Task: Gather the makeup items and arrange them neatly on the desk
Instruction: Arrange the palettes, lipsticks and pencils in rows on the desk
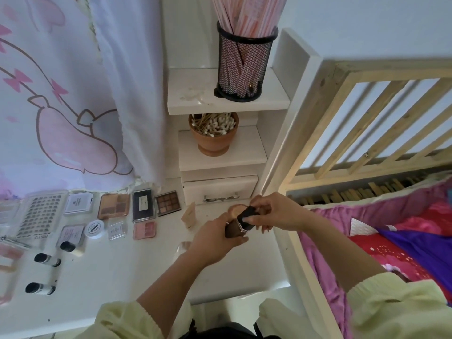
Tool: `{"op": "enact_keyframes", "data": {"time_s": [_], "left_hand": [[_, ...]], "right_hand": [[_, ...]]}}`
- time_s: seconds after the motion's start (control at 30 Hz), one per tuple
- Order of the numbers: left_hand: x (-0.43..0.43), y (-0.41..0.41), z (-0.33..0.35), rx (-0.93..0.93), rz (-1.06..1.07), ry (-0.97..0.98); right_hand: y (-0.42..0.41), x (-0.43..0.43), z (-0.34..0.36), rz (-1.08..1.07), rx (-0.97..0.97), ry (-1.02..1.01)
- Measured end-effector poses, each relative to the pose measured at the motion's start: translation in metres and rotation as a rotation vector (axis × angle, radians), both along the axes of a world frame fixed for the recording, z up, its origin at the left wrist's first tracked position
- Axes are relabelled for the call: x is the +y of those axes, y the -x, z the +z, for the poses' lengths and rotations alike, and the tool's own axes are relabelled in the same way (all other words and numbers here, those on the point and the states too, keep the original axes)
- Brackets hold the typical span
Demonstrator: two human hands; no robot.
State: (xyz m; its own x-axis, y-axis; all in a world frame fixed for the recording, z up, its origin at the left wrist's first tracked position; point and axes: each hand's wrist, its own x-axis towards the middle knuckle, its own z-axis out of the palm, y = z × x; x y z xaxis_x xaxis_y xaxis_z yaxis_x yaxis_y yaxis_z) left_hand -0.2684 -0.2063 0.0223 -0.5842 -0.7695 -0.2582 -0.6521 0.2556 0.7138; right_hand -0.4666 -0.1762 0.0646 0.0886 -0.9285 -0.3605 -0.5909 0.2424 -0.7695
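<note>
Over white desk [122, 277], near its right edge: gripping brown case [232, 230] in left hand [212, 241], pinching its dark top with right hand [276, 211], holding it just above a round compact [236, 209]. Lying left: bottles [47, 260], then palettes [168, 203] in rows. Standing beyond on shelves [227, 106]: swab pot [212, 140], mesh cup [244, 67].

A white worktop [122, 277] carries a brown-toned eyeshadow palette [168, 203], a pink blush compact [144, 230] and black-capped bottles [47, 260], beside a white curtain [61, 118] printed with pink cartoon figures and bows. A black mesh pen holder [244, 67] holds pink-and-white striped sticks [244, 11]; a terracotta pot [212, 143] holds white-tipped cotton swabs [215, 124]. The makeup case [241, 222] is dark brown with a silver edge, the sleeves [127, 319] pale yellow, the bedding [403, 243] magenta, red and purple.
</note>
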Motion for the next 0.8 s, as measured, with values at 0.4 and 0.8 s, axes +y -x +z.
{"op": "enact_keyframes", "data": {"time_s": [0.4, 0.8], "left_hand": [[0.006, -0.003, -0.017, -0.122, 0.085, 0.107], [0.009, 0.011, -0.050, 0.255, 0.333, -0.196]], "right_hand": [[0.029, 0.018, 0.003, -0.111, 0.049, 0.072], [0.039, 0.022, -0.021, -0.341, 0.040, 0.043]]}}
